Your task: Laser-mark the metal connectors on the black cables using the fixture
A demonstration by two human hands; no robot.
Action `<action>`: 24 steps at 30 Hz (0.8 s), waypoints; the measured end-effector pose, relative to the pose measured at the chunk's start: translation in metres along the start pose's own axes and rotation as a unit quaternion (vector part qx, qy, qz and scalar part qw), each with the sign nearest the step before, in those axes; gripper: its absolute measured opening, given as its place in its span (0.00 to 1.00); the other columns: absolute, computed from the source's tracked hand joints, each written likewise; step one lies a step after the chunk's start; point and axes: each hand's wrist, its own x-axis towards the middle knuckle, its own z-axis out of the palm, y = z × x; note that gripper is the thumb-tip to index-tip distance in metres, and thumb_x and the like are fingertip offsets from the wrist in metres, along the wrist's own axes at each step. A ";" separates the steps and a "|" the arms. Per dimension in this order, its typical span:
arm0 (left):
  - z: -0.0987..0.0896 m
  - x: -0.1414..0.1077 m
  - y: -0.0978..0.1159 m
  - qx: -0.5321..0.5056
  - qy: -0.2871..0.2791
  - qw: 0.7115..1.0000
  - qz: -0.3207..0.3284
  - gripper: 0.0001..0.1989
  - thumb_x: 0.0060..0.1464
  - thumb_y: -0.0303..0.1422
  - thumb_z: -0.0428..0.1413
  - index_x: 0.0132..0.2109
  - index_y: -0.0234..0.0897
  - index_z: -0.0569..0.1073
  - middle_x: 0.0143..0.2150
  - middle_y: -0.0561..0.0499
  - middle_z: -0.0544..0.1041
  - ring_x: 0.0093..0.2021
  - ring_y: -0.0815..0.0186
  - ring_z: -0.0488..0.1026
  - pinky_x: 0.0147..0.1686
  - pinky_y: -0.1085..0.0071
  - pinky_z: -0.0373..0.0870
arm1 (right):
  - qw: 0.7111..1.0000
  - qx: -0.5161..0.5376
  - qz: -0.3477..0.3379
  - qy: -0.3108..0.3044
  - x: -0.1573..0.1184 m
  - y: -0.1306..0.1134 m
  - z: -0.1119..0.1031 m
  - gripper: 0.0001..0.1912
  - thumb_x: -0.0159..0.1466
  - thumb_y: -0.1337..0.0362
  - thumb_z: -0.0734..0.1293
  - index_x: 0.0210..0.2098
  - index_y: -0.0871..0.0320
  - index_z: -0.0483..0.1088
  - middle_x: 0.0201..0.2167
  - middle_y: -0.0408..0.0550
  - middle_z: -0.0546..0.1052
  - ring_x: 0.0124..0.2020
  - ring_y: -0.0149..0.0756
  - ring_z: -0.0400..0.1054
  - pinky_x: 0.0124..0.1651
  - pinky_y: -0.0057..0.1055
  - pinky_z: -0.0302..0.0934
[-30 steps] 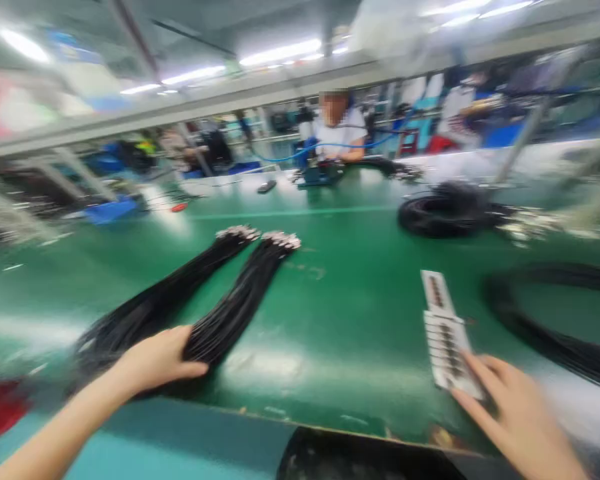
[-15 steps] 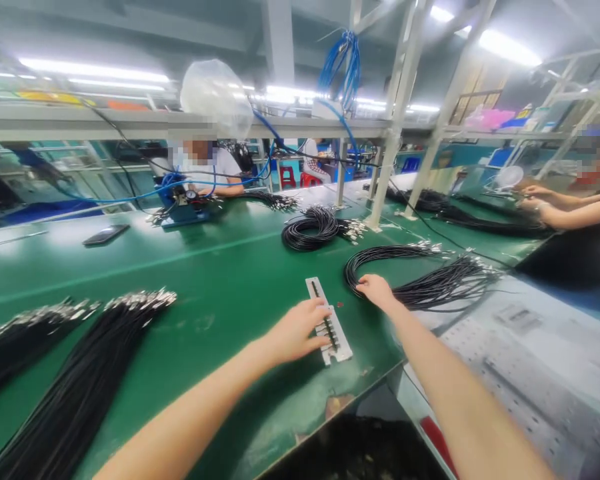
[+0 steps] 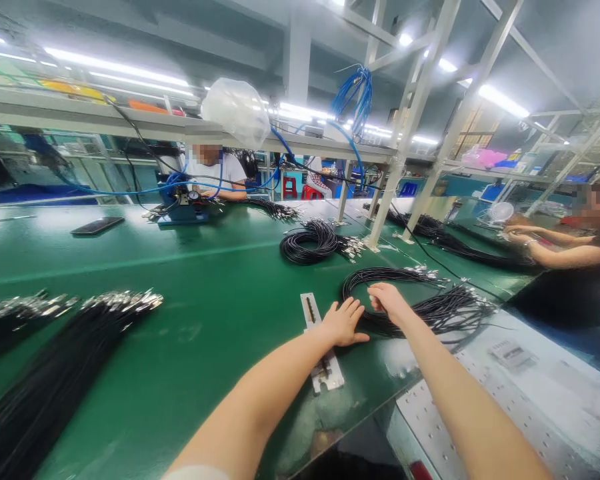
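My left hand (image 3: 344, 324) is spread flat over the middle of a slotted metal fixture (image 3: 333, 375), its fingertips near a loop of black cables (image 3: 353, 287). The fixture's two ends show on the green table, and its middle lies hidden under my hand and wrist. My right hand (image 3: 384, 299) is over the inside of that cable loop with its fingers curled in; whether a cable is between them is too small to tell. The loop's silvery ends point to the right.
A coiled black cable bundle (image 3: 307, 243) lies beyond the fixture. Straight cable bundles (image 3: 45, 373) cover the left side. A phone (image 3: 98, 226) and a blue device (image 3: 183, 210) are farther back. White posts (image 3: 390, 200) rise from the table. Two people work across and at the right.
My left hand has moved right, from the fixture's edge toward the cable loop, with fingers spread. My right hand has shifted slightly right, off the loop's left bend. The view has tilted.
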 end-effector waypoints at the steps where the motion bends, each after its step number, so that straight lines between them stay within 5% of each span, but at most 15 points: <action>1: 0.003 0.002 -0.002 -0.011 -0.008 1.000 -0.004 0.40 0.54 0.55 0.43 0.64 0.33 0.47 0.67 0.41 0.45 0.66 0.53 0.38 0.60 0.48 0.45 | 1.000 -0.015 0.005 -0.010 0.002 -0.004 -0.006 0.11 0.60 0.59 0.62 0.29 0.62 0.66 0.15 0.36 0.63 0.14 0.22 0.55 0.19 0.23 0.52; 5: 0.009 0.002 -0.009 -0.049 0.025 0.998 0.004 0.41 0.54 0.53 0.46 0.63 0.27 0.48 0.66 0.39 0.47 0.66 0.55 0.42 0.61 0.58 0.50 | 0.990 -0.117 0.040 -0.060 0.012 -0.010 -0.017 0.11 0.58 0.59 0.65 0.29 0.62 0.67 0.14 0.35 0.62 0.13 0.21 0.52 0.17 0.22 0.49; 9: 0.009 0.000 -0.012 -0.044 0.041 0.998 0.009 0.39 0.52 0.50 0.51 0.61 0.26 0.53 0.65 0.36 0.49 0.65 0.55 0.44 0.61 0.61 0.50 | 0.965 -0.231 0.076 -0.103 0.015 -0.003 0.004 0.12 0.63 0.58 0.63 0.37 0.62 0.68 0.31 0.43 0.71 0.28 0.27 0.66 0.31 0.28 0.64; 13: 0.011 -0.001 -0.011 -0.032 0.054 0.998 0.015 0.36 0.51 0.46 0.54 0.60 0.28 0.54 0.65 0.36 0.49 0.65 0.54 0.46 0.60 0.60 0.53 | 0.945 -0.289 0.078 -0.129 0.015 0.004 0.019 0.14 0.63 0.59 0.62 0.44 0.61 0.66 0.43 0.48 0.71 0.40 0.34 0.67 0.41 0.37 0.65; 24: 0.010 -0.003 -0.007 -0.022 0.079 0.997 0.012 0.32 0.51 0.42 0.55 0.58 0.29 0.57 0.62 0.37 0.56 0.64 0.54 0.48 0.60 0.61 0.54 | 0.937 -0.315 0.041 -0.148 0.012 0.008 0.010 0.14 0.64 0.58 0.61 0.44 0.61 0.66 0.40 0.47 0.71 0.37 0.32 0.68 0.38 0.34 0.66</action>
